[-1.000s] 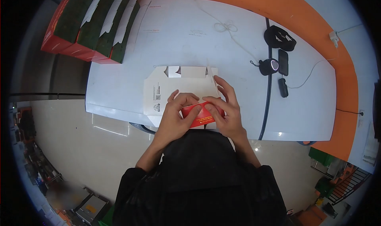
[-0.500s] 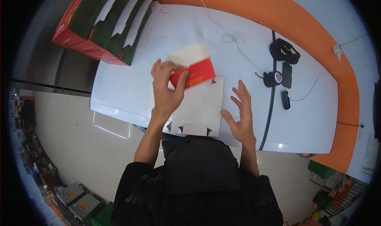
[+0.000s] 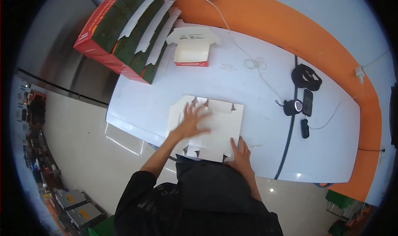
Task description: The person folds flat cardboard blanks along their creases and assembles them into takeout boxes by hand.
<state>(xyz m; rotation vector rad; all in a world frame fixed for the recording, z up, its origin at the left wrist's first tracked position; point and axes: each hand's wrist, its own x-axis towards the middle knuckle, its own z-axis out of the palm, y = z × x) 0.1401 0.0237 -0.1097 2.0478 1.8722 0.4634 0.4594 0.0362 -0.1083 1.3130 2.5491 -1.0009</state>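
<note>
A flat, unfolded white cardboard box blank with cut tabs and creases lies at the table's near edge. Over its left part is my left hand, fingers spread and slightly blurred, holding nothing; whether it touches the card I cannot tell. At the blank's near right corner rests my right hand, its fingers stretched out along the edge. Farther back stands a small folded box with a red front, a pale inside and its lid up.
Stacked red and green boxes with white flaps rise at the back left. Toward the right lie a round black device, a phone, a small black object and a black pouch. Cables cross the white table.
My left hand has let go of the red box, which now stands at the back, and is over the blank. My right hand has come down to the blank's corner. The view has shifted.
</note>
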